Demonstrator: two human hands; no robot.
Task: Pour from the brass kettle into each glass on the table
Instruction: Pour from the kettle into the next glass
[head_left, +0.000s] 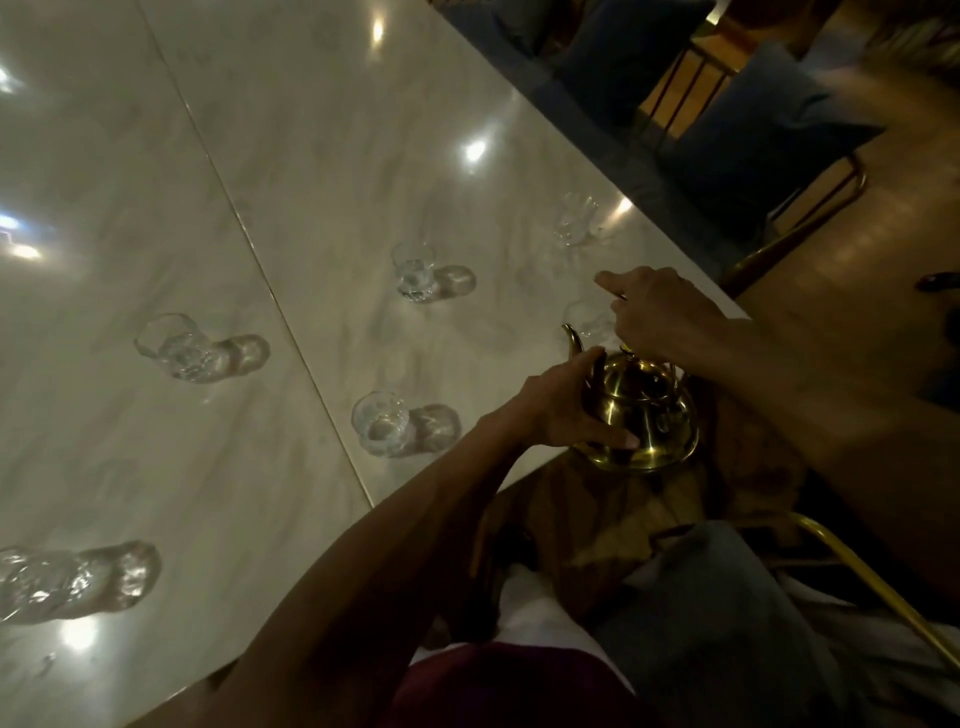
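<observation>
The brass kettle stands at the near edge of the pale marble table, spout pointing away from me. My left hand wraps around its left side, thumb on the belly. My right hand is closed on the handle above the lid, forefinger stretched out. Several clear glasses stand on the table: one near the kettle, one further off, one at the left, one at the far edge, one just past the spout, partly hidden by my right hand, and one at the left border.
The table's edge runs diagonally from the upper middle down to the kettle. Blue cushioned chairs with brass-coloured frames stand along the far side. My lap and a chair's brass rail are below the kettle. Wooden floor lies at the right.
</observation>
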